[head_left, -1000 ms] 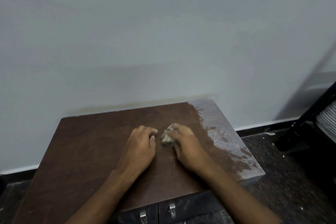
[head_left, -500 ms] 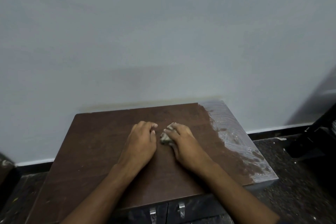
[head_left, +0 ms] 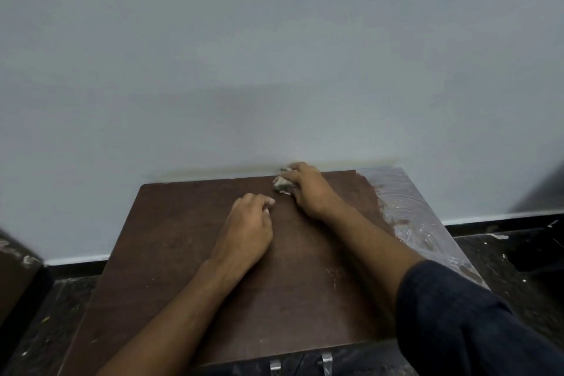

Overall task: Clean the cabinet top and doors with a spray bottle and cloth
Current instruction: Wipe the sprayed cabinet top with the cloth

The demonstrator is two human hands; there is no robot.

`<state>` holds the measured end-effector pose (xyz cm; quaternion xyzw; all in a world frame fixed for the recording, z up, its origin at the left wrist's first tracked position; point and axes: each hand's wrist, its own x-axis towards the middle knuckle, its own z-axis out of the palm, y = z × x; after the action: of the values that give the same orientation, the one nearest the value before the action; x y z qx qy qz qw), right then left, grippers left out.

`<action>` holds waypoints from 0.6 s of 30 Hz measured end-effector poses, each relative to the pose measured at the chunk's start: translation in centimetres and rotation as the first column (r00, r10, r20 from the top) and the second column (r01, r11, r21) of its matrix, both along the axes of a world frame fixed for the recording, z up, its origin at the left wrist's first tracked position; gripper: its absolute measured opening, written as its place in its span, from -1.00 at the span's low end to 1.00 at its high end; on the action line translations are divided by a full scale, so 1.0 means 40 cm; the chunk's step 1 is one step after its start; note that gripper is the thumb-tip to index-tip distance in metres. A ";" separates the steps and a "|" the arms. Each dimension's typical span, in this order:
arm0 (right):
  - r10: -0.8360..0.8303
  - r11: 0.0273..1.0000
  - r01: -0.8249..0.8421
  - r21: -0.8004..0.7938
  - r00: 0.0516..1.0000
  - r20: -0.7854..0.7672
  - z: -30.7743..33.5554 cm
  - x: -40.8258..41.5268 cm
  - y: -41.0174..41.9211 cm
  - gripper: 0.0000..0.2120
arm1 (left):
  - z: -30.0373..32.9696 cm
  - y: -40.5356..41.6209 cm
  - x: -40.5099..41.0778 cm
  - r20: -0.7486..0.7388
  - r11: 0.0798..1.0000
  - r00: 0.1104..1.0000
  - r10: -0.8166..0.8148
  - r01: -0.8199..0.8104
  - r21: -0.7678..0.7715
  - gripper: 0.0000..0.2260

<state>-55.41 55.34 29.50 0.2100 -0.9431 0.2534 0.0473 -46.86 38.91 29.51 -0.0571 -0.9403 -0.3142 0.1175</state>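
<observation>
A dark brown cabinet top (head_left: pixel 171 241) fills the lower middle of the view, set against a pale wall. My right hand (head_left: pixel 308 189) grips a crumpled greyish cloth (head_left: pixel 282 183) at the back edge of the top, right by the wall. Resting on the wood nearer to me is my left hand (head_left: pixel 247 229), its fingers loosely curled and holding nothing. A whitish smeared film (head_left: pixel 406 210) covers the right strip of the top. Two metal door handles (head_left: pixel 300 368) show at the bottom edge. No spray bottle is in view.
The grey wall (head_left: pixel 274 55) rises directly behind the cabinet, with a dark skirting (head_left: pixel 500 220) along the floor. Another brown piece of furniture (head_left: pixel 15 272) stands at the far left. Speckled dark floor (head_left: pixel 518 272) lies on the right.
My right hand has slid the cloth from the middle of the top away to its back edge by the wall. The left hand stayed put. The camera has tilted and moved closer.
</observation>
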 end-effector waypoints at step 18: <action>-0.050 0.999 0.049 -0.010 0.997 -0.064 -0.022 0.460 0.258 -0.62 | -0.023 0.094 0.097 -0.045 0.983 0.982 -0.184 0.183 -0.027 -0.81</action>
<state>-37.02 65.64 28.63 0.1944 -0.9450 0.2490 0.0847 -42.98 42.68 28.58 -0.1521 -0.9316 -0.3113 0.1095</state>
